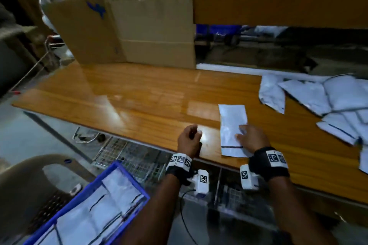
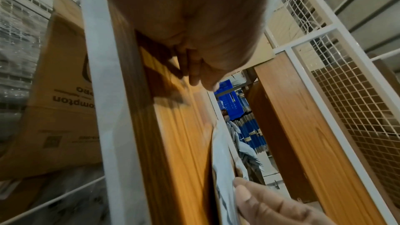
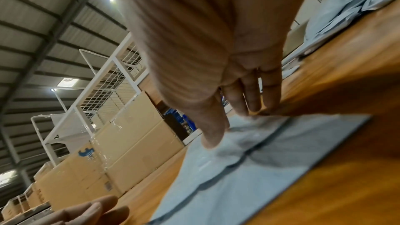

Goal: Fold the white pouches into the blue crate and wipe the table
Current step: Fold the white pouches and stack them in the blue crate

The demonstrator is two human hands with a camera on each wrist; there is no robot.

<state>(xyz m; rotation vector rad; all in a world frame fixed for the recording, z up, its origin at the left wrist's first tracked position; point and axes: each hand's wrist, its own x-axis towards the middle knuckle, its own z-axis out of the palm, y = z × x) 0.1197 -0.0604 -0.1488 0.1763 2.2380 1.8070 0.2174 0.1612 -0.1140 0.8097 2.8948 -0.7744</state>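
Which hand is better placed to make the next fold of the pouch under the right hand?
Probably the left hand. The right hand lies flat on the pouch and pins it; the left, beside it, holds nothing and could lift an edge.

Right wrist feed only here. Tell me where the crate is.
Observer: The crate is off the table, low at the left, below the tabletop.
Operator: Report what's in it.
Observer: White pouches with dark lines lie flat inside.
Operator: Now give me the left grip.
Observer: The left grip is loosely curled and holds nothing, over the table's front edge, just left of the pouch.
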